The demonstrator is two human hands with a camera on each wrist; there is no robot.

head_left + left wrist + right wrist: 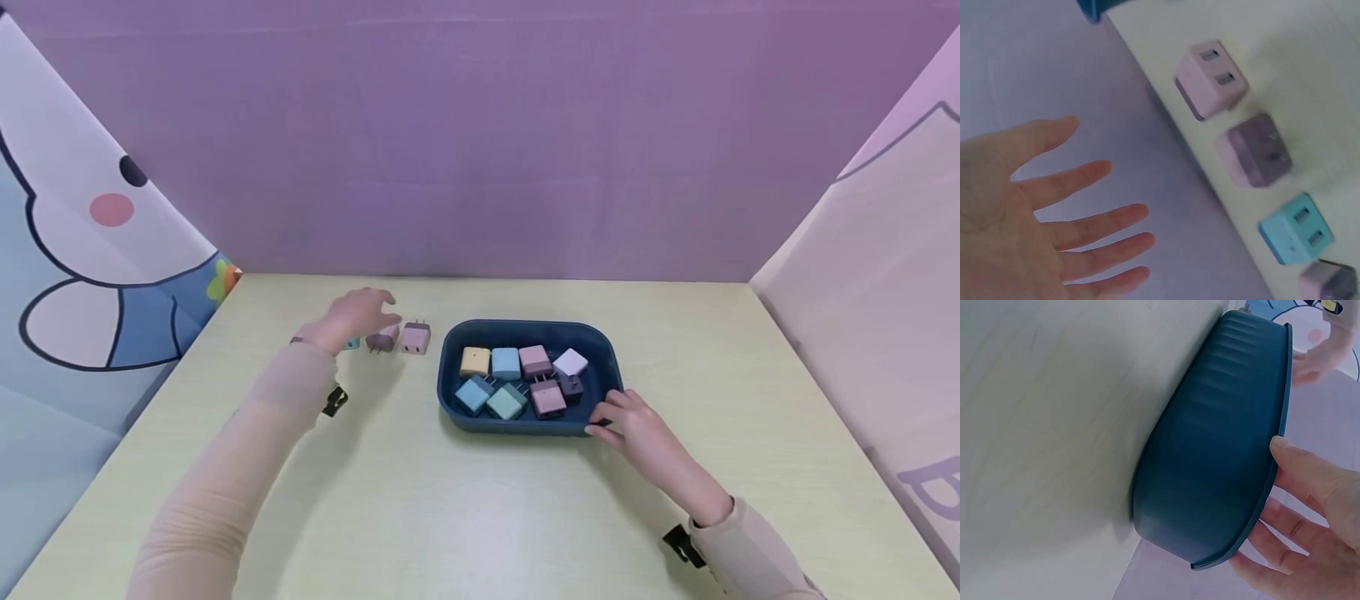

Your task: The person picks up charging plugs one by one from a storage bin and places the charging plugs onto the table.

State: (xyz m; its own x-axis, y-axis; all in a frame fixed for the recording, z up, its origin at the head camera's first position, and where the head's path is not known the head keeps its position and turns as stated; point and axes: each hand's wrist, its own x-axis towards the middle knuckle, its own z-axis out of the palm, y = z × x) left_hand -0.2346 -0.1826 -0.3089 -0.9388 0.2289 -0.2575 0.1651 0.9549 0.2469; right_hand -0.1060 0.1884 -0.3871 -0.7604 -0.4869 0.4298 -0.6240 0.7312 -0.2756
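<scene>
While the left hand (352,318) is spread, the right hand (641,433) pinches the tray (510,426); purple lettering (932,468) shows partially.

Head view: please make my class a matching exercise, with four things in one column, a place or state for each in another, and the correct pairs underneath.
Things
1. left hand
2. right hand
3. yellow plug
4. green plug

Places or states
A. gripping the near right corner of the tray
B. between a blue plug and a pink one
C. left of the tray, holding nothing
D. left end of the tray's far row

Pairs: 1-C, 2-A, 3-D, 4-B
</scene>
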